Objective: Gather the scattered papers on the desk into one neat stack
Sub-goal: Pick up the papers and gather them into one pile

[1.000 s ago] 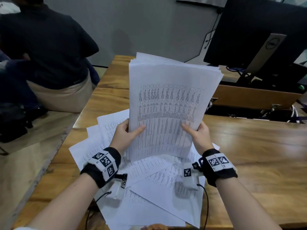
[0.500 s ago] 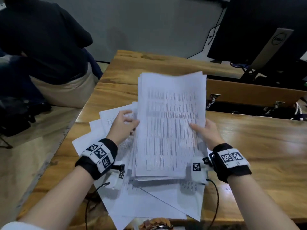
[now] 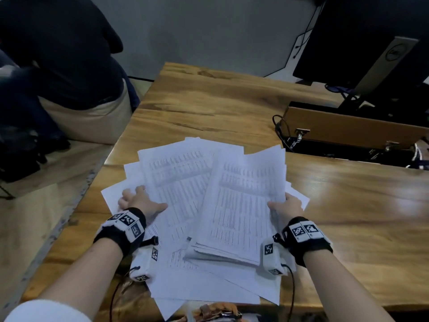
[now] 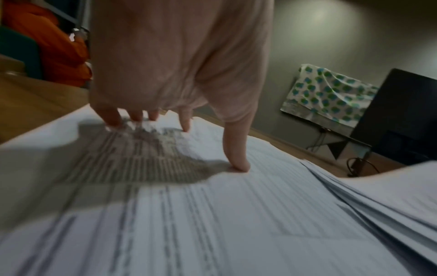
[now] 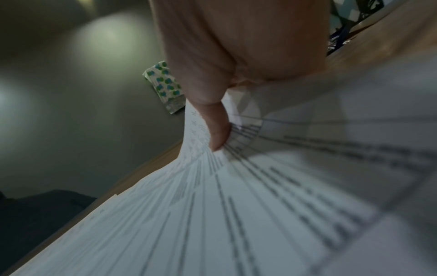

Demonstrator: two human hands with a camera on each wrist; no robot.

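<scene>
While my right hand point(image 3: 286, 209) curls round the right edge of the gathered stack point(image 3: 241, 205), thumb on the top sheet and the other fingers hidden beneath, the bundle sits tilted over the loose sheets point(image 3: 176, 182) with its near end low, close to my wrist. From the right wrist view that grip is plain: the thumb point(image 5: 217, 130) presses the printed page down against the pile, and the paper bends a little under it.

My left hand point(image 3: 139, 203) lies spread on the loose sheets to the left of the stack, holding nothing. From the left wrist view the fingertips point(image 4: 238, 164) touch the top printed page with the fingers fairly straight, so this grip is open and merely resting or pressing on the paper. The layered edge of the stack point(image 4: 378, 205) shows just to the right of that hand.

All the papers lie on the near left part of the wooden tabletop point(image 3: 348, 217), fanned at different angles, several corners overhanging the near edge. They carry printed tables, too blurred to read.

Beyond the papers, a dark monitor point(image 3: 362, 36) stands on its stand at the far right. Another person in a dark top point(image 3: 60, 49) sits off the tabletop's left side.
</scene>
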